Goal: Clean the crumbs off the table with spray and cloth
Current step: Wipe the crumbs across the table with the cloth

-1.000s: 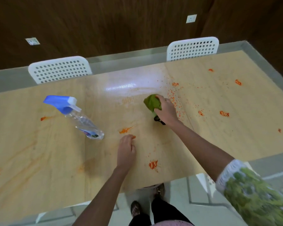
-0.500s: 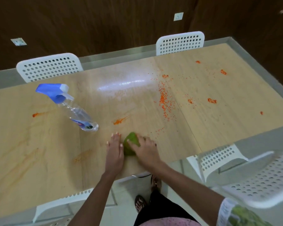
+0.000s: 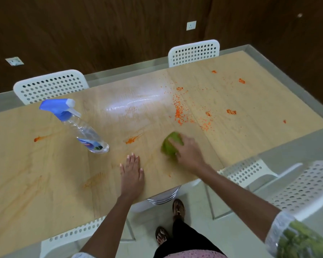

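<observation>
Far left at 9 o'clock we see an orange smear (image 3: 38,139) on the wooden table (image 3: 45,174). Next, at about 10 o'clock, the spray bottle (image 3: 82,127) stands on the table, blue trigger head up top, clear body, not touched by either hand. Just right of it, another orange streak (image 3: 131,140) near centre. At 6 o'clock of that streak our left hand (image 3: 131,174) lies flat on the table near the near edge, fingers straight and close together, holding nothing. Moving right, the green cloth (image 3: 169,147) is bunched on the table at roughly 3 o'clock from the left hand, well apart from the bottle. Our right hand (image 3: 187,153) sits on top of the cloth, fingers curled over it, gripping and pressing it down. At 12 o'clock from the cloth the main band of orange crumbs (image 3: 179,113) lies scattered, with smaller clumps (image 3: 231,111) out toward 2 o'clock. White perforated chairs (image 3: 50,86) stand at the far side and near right. Feet in sandals (image 3: 178,209) show below the table edge.
</observation>
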